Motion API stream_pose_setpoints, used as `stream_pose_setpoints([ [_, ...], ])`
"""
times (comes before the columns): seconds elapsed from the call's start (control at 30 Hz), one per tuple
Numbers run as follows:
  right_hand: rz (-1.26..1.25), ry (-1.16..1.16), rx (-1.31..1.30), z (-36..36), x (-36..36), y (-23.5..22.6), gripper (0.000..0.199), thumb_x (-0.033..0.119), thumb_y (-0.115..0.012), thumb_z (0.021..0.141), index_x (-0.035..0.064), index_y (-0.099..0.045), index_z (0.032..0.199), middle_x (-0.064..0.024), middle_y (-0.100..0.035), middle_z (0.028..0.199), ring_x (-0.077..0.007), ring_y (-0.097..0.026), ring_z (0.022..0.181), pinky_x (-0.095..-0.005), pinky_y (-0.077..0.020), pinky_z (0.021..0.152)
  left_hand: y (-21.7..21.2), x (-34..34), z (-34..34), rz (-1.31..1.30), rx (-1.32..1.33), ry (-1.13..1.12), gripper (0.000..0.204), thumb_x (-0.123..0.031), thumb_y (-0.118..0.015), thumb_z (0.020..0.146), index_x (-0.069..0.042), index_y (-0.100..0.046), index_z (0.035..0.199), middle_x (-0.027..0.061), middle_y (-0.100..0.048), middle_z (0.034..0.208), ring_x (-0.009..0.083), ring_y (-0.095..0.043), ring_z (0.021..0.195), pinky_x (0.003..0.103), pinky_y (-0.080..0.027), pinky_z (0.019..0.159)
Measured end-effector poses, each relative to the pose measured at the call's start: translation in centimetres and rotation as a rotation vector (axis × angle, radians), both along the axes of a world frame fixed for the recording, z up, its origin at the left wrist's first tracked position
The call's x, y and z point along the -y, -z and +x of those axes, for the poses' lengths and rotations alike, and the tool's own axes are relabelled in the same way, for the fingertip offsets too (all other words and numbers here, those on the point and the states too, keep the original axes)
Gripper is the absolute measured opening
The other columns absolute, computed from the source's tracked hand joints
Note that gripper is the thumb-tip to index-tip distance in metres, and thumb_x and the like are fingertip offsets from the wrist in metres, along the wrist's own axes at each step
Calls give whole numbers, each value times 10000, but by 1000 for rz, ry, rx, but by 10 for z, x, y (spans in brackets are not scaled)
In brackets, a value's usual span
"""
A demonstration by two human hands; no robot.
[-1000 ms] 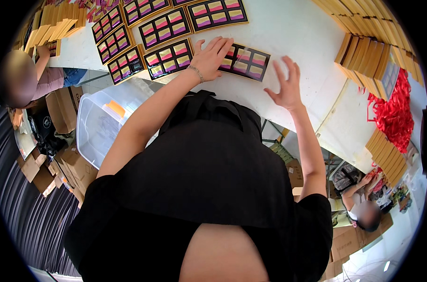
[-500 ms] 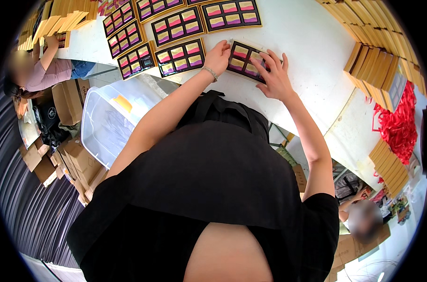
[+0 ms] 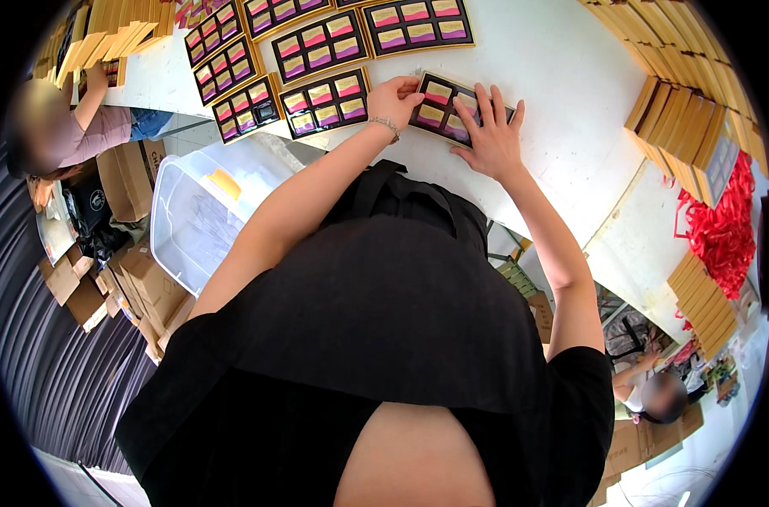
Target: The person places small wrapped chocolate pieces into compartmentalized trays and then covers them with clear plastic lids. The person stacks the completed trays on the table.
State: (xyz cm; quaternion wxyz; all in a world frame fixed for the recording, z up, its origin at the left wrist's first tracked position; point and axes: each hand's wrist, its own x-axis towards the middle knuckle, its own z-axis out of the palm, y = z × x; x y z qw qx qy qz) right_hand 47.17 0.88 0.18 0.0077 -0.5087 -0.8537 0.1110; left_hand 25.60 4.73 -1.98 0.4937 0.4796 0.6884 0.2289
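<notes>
right grip (image 3: 492, 142) moved in, box (image 3: 440, 100) beneath, left grip (image 3: 392, 102) alongside

Left hand (image 3: 394, 100) loosely curled, back turned up; right hand (image 3: 495, 139) palm down, fingers (image 3: 486, 106) spread. Left forearm (image 3: 317, 184) slants forward, inward; right forearm (image 3: 547, 224) likewise, elbow (image 3: 577, 284) bent.

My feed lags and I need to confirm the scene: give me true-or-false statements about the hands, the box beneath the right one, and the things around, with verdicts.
1. The right hand is spread over part of the box. True.
2. The left hand is at the box's right end. False: it is at the left end.
3. The bracelet is on the left wrist. True.
4. The clear bin stands on the white table. False: it is off the table, to the person's left.
5. The red heap lies to the person's right. True.
</notes>
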Motion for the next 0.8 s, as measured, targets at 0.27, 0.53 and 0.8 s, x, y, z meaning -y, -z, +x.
stream_pose_setpoints([
  [0.27,32,17,-22,0,0,9,857,508,-749,651,303,-384,1399,-118,-268,1494,-335,-260,1353,-690,-210,970,0,2,-3,32,35,60,409,-115,-741,743,-26,-627,1126,96,-691,1020,189,-663,955,302,-518,837],
  [0.53,46,-1,-44,1,-1,6,837,491,-744,662,296,-389,1395,-122,-282,1486,-349,-277,1346,-694,-205,981,8,7,-13,36,-32,129,513,-186,-790,701,-1,-589,1135,125,-680,999,220,-666,916,326,-528,809],
  [0.8,128,877,247,124,-48,35,859,586,-594,773,198,-259,1463,-219,-167,1514,-438,-151,1382,-738,-133,986,-44,39,-58,202,42,107,316,-165,-663,858,-4,-584,1118,103,-674,947,180,-664,863,303,-542,730],
])
